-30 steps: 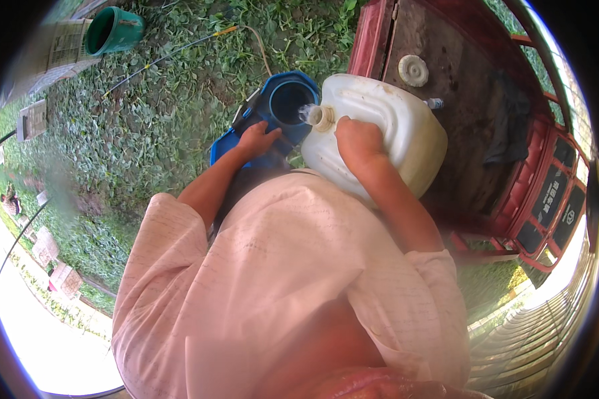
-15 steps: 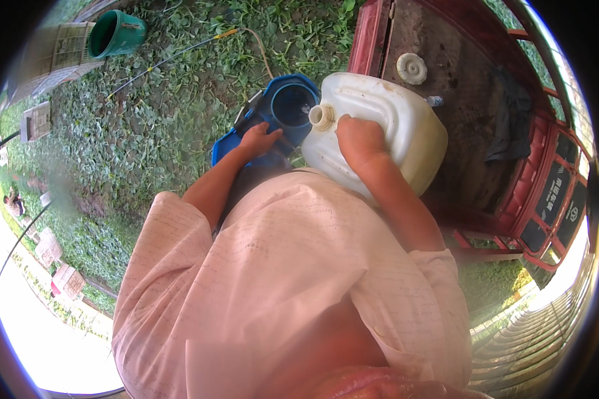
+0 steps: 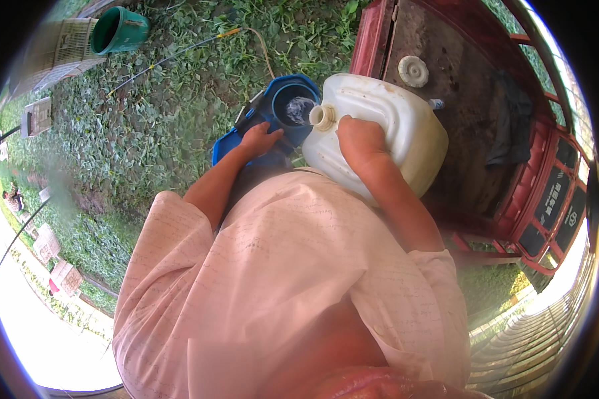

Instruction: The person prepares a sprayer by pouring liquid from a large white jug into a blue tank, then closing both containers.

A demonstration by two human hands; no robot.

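A large white plastic jug (image 3: 416, 133) lies tipped toward the left, partly over the truck bed's edge. My right hand (image 3: 363, 141) is closed around its handle, just behind the uncapped neck (image 3: 322, 117). Water (image 3: 301, 110) runs from the neck into the round filling opening of a blue knapsack sprayer (image 3: 225, 147). My left hand (image 3: 258, 141) grips the sprayer's top beside that opening, with its fingers bent over the edge. My body hides the sprayer's lower part.
A red cargo truck bed (image 3: 439, 40) stands at the right, with a round white cap (image 3: 413, 71) and a dark cloth (image 3: 510, 130) on it. A spray lance (image 3: 173, 58) with a hose lies across leafy ground. At the far left is a green bucket (image 3: 128, 32).
The stream of water from the jug has grown wider and reaches farther into the sprayer's opening. Both hands and the jug stay almost in place.
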